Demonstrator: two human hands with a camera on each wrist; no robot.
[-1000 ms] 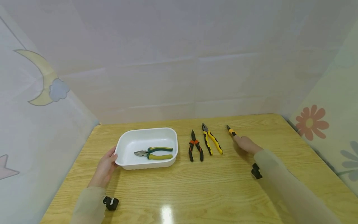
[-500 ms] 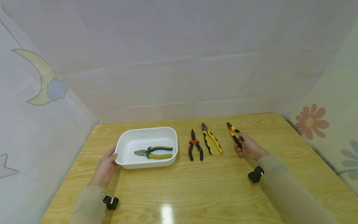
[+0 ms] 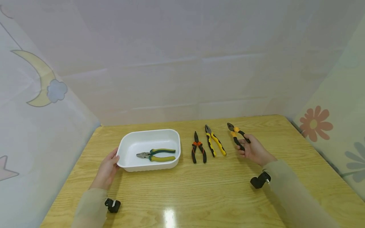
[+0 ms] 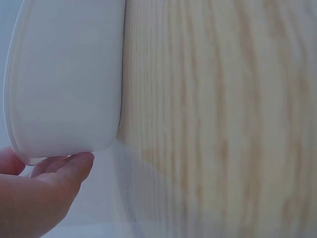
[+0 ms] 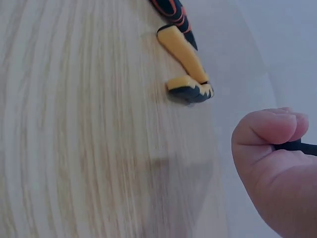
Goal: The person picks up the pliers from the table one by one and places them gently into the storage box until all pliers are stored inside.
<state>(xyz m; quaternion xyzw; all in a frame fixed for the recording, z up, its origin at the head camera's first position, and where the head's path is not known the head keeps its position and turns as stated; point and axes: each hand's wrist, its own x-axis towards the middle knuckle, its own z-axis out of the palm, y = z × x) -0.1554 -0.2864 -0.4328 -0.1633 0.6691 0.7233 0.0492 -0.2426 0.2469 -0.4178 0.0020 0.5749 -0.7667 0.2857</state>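
Observation:
My left hand (image 3: 107, 169) grips the left end of a white plastic tray (image 3: 134, 144), thumb over the rim and fingers against the outer wall. In the left wrist view, the fingertips (image 4: 81, 161) press that wall from below the rim. Inside the tray lies a pair of green-and-yellow combination pliers (image 3: 156, 156). On the right, my right hand (image 3: 256, 151) holds orange-and-black pliers (image 3: 234, 130) by the spread handles, jaws pointing away to the left. In the right wrist view only a black handle end (image 5: 297, 146) shows past the curled fingers.
Between tray and right hand lie black-and-red long-nose pliers (image 3: 196, 145) and yellow-and-black pliers (image 3: 210, 136) on the wooden table (image 3: 188, 193). A pale fabric backdrop (image 3: 171, 79) stands behind, with printed side panels left and right.
My right hand has lifted the orange-and-black pliers and turned them so both handles show, shifting them slightly left. The left hand and tray have stayed put.

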